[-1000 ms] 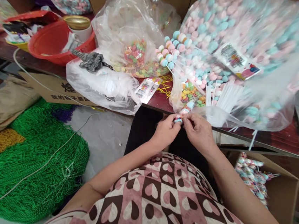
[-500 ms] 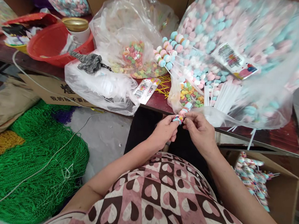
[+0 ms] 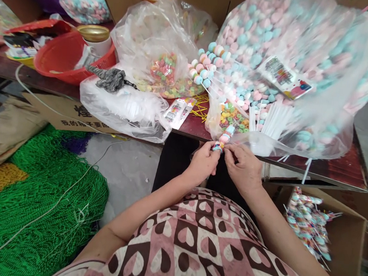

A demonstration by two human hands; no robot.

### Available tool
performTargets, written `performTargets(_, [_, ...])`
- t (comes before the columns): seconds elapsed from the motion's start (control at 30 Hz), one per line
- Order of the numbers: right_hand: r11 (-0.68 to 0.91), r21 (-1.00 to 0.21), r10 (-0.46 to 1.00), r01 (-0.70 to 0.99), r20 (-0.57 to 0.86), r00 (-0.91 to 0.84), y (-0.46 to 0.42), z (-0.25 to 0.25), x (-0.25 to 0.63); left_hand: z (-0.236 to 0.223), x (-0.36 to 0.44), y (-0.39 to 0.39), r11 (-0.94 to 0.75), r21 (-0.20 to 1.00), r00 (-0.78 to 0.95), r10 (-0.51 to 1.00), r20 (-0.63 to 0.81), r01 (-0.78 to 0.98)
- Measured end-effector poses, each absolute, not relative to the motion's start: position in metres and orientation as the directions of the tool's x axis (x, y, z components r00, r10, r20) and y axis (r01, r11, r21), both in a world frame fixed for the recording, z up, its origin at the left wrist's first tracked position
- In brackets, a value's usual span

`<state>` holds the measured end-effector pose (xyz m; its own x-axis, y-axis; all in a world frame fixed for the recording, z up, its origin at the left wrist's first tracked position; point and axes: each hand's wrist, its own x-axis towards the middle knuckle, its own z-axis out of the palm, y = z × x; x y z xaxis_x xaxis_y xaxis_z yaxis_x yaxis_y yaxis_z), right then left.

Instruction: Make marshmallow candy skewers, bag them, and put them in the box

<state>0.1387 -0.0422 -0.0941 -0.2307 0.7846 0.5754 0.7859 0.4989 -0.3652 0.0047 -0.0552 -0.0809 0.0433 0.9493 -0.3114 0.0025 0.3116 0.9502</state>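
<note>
My left hand (image 3: 203, 160) is closed around the lower end of a wrapped marshmallow skewer (image 3: 225, 137), whose pink, blue and white pieces point up and away from me. Thumb and fingers of my right hand (image 3: 245, 166) are pinched together against the wrapper's right side. What is between those fingertips is too small to make out. Just beyond the skewer, ring-shaped gummies (image 3: 234, 118) lie in a clear bag. White sticks (image 3: 272, 122) are bunched to their right at the table edge.
A large bag of marshmallows (image 3: 262, 32) covers the table's right side. Bare marshmallow skewers (image 3: 207, 64) lie beside it. Gold twist ties (image 3: 200, 108) and flat wrappers (image 3: 179, 111) are nearer. A carton (image 3: 346, 240) at lower right holds wrapped skewers. Green cords (image 3: 41, 202) pile at left.
My right fingertips have shifted slightly left, closer in against the wrapper. My left hand keeps its hold on the marshmallow skewer. The view has turned a little.
</note>
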Motion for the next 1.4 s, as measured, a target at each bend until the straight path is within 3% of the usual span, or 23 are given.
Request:
performTargets(0.17, [0.49,-0.3,0.764,0.818,0.6,-0.237,-0.045,-0.093,0.134,-0.083,0.002,-0.055,0.266,0.957,0.037,0.962,-0.272,0.113])
performTargets(0.53, [0.481,-0.164,0.716,0.861,0.641,-0.278,-0.038,-0.091,0.131,-0.083,0.002,-0.055,0.239,0.956,0.008,0.97,-0.244,0.169])
performTargets(1.03, [0.517,-0.099,0.675,0.85,0.657,-0.334,-0.048,-0.095,0.126,-0.091,0.003,-0.052,0.283,0.956,-0.02,0.959,-0.282,0.072])
performTargets(1.13, [0.549,-0.149,0.685,0.823,0.643,-0.341,-0.051,-0.097,0.126,-0.097,0.005,-0.053,0.292,0.956,-0.041,0.956,-0.291,0.014])
performTargets(1.23, [0.564,-0.264,0.724,0.782,0.614,-0.315,-0.055,-0.097,0.128,-0.102,0.004,-0.053,0.329,0.929,0.001,0.943,-0.334,-0.17])
performTargets(1.33, [0.486,-0.563,0.849,0.668,0.487,-0.207,-0.061,-0.088,0.131,-0.101,-0.001,-0.052,0.333,0.842,0.09,0.941,-0.326,-0.425])
performTargets(1.4, [0.308,-0.796,0.95,0.522,0.287,-0.125,-0.067,-0.08,0.132,-0.097,-0.004,-0.051,0.3,0.784,0.083,0.948,-0.306,-0.543])
